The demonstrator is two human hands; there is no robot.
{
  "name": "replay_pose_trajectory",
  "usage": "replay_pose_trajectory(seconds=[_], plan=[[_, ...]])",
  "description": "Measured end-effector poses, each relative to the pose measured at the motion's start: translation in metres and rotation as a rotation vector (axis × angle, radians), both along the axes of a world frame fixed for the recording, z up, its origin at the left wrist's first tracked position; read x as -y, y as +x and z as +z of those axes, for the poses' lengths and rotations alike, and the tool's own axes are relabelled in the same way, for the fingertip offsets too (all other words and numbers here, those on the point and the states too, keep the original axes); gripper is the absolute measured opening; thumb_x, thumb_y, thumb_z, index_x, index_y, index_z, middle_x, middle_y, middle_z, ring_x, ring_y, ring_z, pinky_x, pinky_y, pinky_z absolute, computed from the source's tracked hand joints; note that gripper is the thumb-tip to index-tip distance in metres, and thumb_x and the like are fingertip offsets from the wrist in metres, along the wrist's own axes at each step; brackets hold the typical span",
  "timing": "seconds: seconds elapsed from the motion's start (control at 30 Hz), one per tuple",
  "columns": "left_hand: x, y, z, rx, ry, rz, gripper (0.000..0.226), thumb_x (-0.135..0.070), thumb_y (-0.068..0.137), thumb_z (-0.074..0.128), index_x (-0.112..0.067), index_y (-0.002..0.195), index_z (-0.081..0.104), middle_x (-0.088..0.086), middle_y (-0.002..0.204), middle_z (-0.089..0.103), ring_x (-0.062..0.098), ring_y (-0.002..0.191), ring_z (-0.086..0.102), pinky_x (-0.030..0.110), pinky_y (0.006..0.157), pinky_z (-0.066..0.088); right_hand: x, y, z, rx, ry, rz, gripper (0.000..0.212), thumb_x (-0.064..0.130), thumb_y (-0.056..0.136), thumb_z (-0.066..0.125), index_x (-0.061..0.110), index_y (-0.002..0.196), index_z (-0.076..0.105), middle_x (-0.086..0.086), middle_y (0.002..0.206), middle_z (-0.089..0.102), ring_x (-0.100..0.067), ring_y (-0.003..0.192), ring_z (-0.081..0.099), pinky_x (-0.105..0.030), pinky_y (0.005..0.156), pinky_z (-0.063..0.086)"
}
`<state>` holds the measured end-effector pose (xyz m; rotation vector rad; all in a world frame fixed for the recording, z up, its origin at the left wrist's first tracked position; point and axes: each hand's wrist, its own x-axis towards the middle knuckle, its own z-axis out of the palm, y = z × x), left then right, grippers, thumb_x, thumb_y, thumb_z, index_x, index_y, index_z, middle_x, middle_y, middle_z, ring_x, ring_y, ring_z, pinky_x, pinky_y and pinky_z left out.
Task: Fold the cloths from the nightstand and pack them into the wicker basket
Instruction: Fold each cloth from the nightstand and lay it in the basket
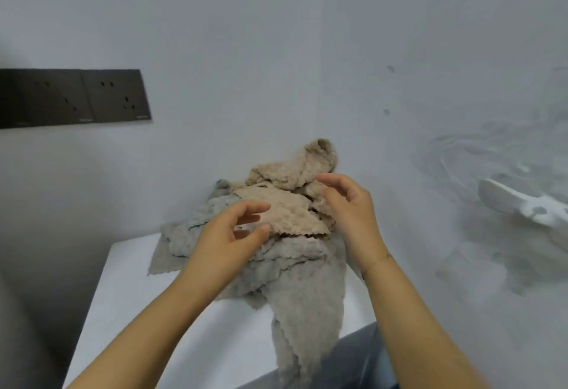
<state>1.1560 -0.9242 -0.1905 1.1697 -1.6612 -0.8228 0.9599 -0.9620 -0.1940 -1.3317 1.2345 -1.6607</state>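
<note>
So we've got a messy heap of fuzzy beige and grey cloths with scalloped edges [276, 235] piled on the white nightstand tabletop [172, 327], shoved up near the corner where the two pale walls meet. One grey cloth [307, 311] trails off the front edge and hangs down over the side. Our left hand [227, 241] sits over the near-left side of the heap with its fingers [255, 207] loosely curled and spread apart, not clamped on anything that we can make out, though the palm may be brushing the fabric underneath. Our right hand [350, 207] is at the right side of the heap, fingers half bent and apart too, hovering right by the tan cloth on top; hard to say if it's actually touching. Both forearms cover a good chunk of the lower cloths. On the left wall there's a dark brown double socket panel [73, 98], well away from the pile. Off to the right there's a white blurry object [522, 201] we can't identify, plus something blue-grey [362, 358] just below the nightstand edge.
</note>
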Motion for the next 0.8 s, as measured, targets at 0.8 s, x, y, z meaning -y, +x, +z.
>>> replay_pose_trajectory(seconds=[0.8], plan=[[0.159,-0.036,0.03,0.299,-0.121,0.218,0.008,-0.02,0.084,0.076,-0.015,0.086,0.07,-0.001,0.077,0.072,0.009,0.072,0.066,0.015,0.063,0.047,0.066,-0.015,-0.019,-0.057,-0.104,-0.057,0.022,0.018,0.094,0.059,0.033,0.11,0.063,0.014,0.114,0.061,0.007,0.102,0.056,-0.017,0.088,0.049]])
